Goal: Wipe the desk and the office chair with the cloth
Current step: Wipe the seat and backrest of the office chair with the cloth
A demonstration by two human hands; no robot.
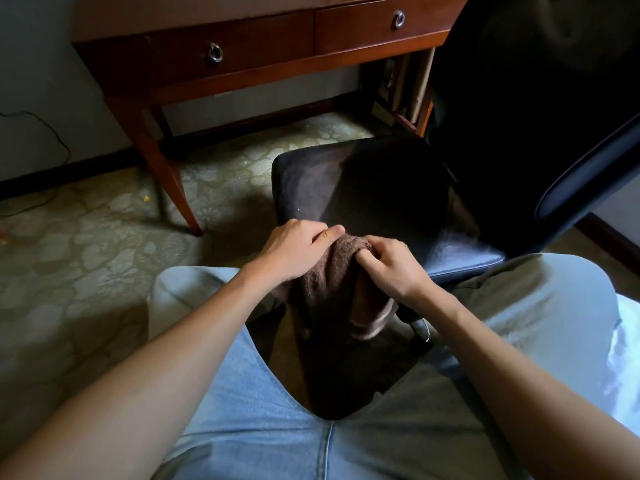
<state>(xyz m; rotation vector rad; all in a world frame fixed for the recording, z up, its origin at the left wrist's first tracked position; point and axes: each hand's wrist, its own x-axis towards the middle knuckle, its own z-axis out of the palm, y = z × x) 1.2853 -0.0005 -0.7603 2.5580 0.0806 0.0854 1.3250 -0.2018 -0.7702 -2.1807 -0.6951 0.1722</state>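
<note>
I am sitting low in front of the office chair (363, 188), and my knees in light blue jeans (277, 427) are open to both sides of it. The brown cloth (325, 282) lies over the near edge of the dark seat and hangs down from there between my legs; near its lower end I see a pale stripe. My left hand (298, 251) is on the left part of the cloth, palm down, the fingers bent over it and the thumb lying along its top, so this hand is closed around the cloth at the seat edge. My right hand (391, 268) is just beside it, on the right part, and its curled fingers pinch a fold of the same cloth. The two hands nearly touch each other above the cloth. The black backrest (519, 98) of the chair stands at the right and is very dark, so I cannot tell its details. Behind the chair is the wooden tabletop (173, 12), with a left drawer (242, 43) and a right drawer (363, 26) under it, each with a metal ring handle. One slanted wooden leg (162, 168) comes down to the patterned floor (86, 254). At the far left a thin dark cable (52, 133) runs along the wall.
</note>
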